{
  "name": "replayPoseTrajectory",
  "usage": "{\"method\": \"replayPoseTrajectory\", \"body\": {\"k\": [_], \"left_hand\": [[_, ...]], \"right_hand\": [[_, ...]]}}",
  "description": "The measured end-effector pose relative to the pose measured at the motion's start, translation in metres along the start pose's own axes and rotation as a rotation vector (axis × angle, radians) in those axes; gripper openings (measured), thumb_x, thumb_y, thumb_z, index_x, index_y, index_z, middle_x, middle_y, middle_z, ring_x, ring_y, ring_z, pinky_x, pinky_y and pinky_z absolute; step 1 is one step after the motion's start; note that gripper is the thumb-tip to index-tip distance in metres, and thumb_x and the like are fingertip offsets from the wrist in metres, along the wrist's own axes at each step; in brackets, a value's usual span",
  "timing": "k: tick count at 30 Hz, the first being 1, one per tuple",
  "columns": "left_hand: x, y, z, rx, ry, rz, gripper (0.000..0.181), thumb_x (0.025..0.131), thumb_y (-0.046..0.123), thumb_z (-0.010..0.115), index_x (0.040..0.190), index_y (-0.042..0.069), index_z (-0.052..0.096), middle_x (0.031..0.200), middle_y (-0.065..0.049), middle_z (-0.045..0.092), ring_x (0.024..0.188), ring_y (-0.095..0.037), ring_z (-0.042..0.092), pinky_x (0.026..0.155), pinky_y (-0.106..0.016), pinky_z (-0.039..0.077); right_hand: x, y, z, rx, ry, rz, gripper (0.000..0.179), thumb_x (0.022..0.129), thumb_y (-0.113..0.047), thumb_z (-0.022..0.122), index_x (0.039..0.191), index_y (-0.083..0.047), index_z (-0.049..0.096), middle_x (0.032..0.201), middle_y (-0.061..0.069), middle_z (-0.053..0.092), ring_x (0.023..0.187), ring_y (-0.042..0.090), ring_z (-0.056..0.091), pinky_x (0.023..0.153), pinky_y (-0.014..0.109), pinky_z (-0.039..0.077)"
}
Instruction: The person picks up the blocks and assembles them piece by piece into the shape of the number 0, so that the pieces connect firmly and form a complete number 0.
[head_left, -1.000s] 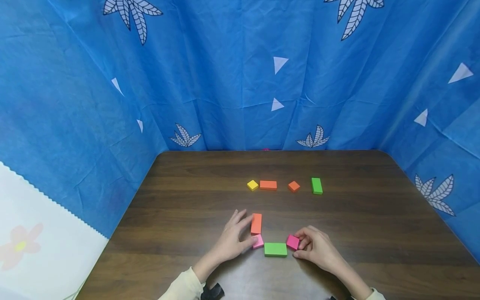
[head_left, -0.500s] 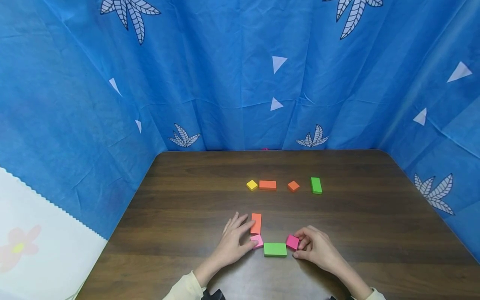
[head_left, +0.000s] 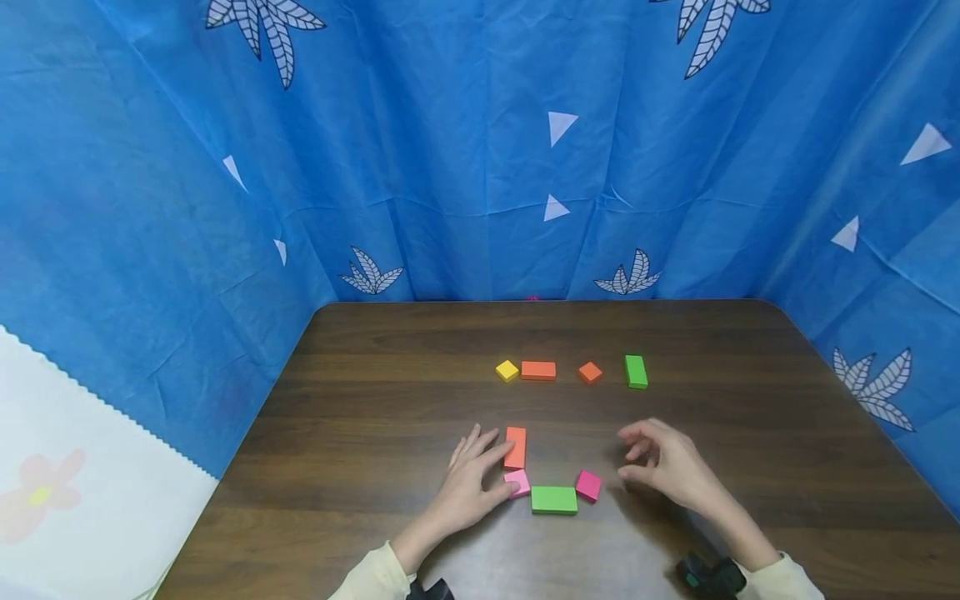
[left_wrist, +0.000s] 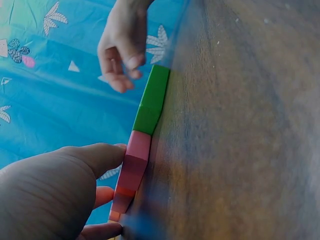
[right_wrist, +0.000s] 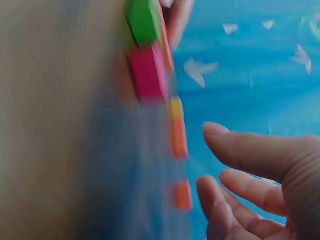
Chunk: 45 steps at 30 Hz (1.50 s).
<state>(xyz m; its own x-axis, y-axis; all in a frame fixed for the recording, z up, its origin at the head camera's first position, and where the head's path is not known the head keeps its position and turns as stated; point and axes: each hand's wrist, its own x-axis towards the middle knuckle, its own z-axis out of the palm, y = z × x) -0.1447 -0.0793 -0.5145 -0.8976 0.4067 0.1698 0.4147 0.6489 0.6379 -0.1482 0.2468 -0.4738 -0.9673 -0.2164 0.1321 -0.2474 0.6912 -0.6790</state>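
On the brown table, a flat orange block (head_left: 517, 442), a light pink block (head_left: 519, 477), a green block (head_left: 554, 498) and a magenta block (head_left: 588, 485) form a curved row. My left hand (head_left: 463, 493) rests beside its left end, with the thumb on the pink block and a finger at the orange one. In the left wrist view its fingers are spread and fairly straight. My right hand (head_left: 669, 465) hovers to the right of the magenta block, apart from it. The right wrist view shows its thumb and loosely bent fingers with nothing between them.
Farther back lie a yellow block (head_left: 507, 371), an orange bar (head_left: 538, 370), a small orange block (head_left: 590, 372) and an upright-turned green block (head_left: 636, 372). A blue curtain (head_left: 480, 167) hangs behind the table and along its sides.
My right hand has let go of the magenta block and moved right and away from me. That block stays at the green block's right end. The left hand has barely moved.
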Motion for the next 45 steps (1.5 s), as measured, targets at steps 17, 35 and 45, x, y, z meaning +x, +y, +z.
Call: {"method": "replayPoseTrajectory", "body": {"k": [17,35,45], "left_hand": [[0.001,0.004,0.001,-0.029,-0.014,-0.027,0.058,0.085,0.034,0.073,0.137,0.013,0.058,0.149,-0.015,0.046,0.147,-0.042,0.023,0.117,-0.063,0.016],[0.0,0.004,0.0,-0.022,0.013,0.002,0.057,0.084,0.031,0.075,0.135,0.012,0.06,0.147,-0.016,0.048,0.146,-0.043,0.025,0.116,-0.063,0.018],[-0.001,0.002,-0.001,-0.019,0.011,-0.005,0.057,0.084,0.033,0.075,0.135,0.012,0.059,0.147,-0.016,0.048,0.146,-0.043,0.025,0.116,-0.063,0.018]], "right_hand": [[0.106,0.069,-0.058,-0.026,-0.151,0.246,0.083,0.081,-0.021,0.077,0.146,0.005,0.033,0.136,0.038,0.043,0.106,0.043,0.061,0.088,0.054,0.053],[0.116,0.079,-0.056,0.018,-0.182,0.281,0.07,0.083,-0.017,0.073,0.139,0.009,0.042,0.118,0.028,0.056,0.097,0.033,0.056,0.083,0.039,0.052],[0.097,0.059,-0.05,-0.005,-0.145,0.215,0.067,0.082,-0.02,0.078,0.135,0.007,0.048,0.107,0.021,0.062,0.088,0.024,0.06,0.076,0.034,0.054]]}}
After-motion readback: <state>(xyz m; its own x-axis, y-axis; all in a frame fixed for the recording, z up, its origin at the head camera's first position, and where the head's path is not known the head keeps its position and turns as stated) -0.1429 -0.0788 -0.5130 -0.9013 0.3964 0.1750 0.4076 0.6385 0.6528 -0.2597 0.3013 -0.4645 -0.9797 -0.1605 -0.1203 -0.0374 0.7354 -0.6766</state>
